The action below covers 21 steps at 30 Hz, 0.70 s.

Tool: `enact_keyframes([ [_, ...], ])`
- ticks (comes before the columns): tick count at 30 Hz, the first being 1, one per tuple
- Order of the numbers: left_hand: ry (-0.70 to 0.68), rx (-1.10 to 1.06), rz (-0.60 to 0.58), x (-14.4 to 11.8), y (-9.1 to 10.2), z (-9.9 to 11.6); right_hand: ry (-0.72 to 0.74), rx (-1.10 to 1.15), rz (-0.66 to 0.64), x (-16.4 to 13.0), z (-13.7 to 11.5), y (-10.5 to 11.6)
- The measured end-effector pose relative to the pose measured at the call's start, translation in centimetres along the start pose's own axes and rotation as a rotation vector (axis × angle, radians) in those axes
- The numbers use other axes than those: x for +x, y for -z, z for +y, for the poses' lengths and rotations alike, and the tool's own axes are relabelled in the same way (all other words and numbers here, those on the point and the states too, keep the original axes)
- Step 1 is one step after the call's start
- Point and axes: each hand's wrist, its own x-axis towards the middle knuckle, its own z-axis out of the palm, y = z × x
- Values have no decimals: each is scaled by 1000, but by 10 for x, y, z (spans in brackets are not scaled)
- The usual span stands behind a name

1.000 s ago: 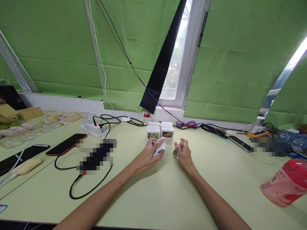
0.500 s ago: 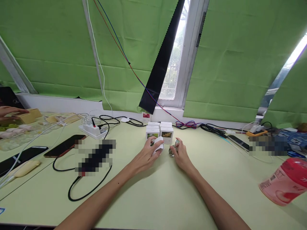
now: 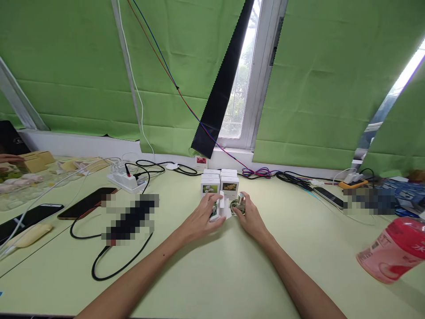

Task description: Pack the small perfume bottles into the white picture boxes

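My left hand (image 3: 199, 217) is closed around a small white box (image 3: 225, 207), which lies tilted with its flap open to the right. A printed picture shows on the box, partly behind my fingers. My right hand (image 3: 253, 218) grips a small glass bottle with a silver cap (image 3: 240, 199), probably a perfume bottle. The bottle is close to the open end of the box, and my fingers cover part of it. Just behind both hands stand several white boxes in two rows, a left row (image 3: 210, 180) with a white-flower picture and a right row (image 3: 229, 180) with a yellow one.
A pink bottle with a red cap (image 3: 392, 250) stands at the right. Phones (image 3: 88, 203) and a power strip (image 3: 128, 181) lie to the left, with black cables (image 3: 94, 266). Another person's hand (image 3: 9, 158) is at the far left, near a yellowish box (image 3: 35, 162).
The box in my left hand has turned, so its open flap now faces the bottle. My right hand has brought the bottle slightly left, closer to the box.
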Motion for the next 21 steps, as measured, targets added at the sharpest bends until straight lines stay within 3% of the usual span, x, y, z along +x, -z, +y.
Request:
enact_keyframes([
  [8,1,97,-40,-1,-6,0,-36,-133,-59,-1,-12,8],
  [14,15,181,-102,0,-5,1,11,-215,-32,-3,-18,12],
  [21,-33,198,-82,-1,-5,2,20,-285,-65,-4,-24,14],
])
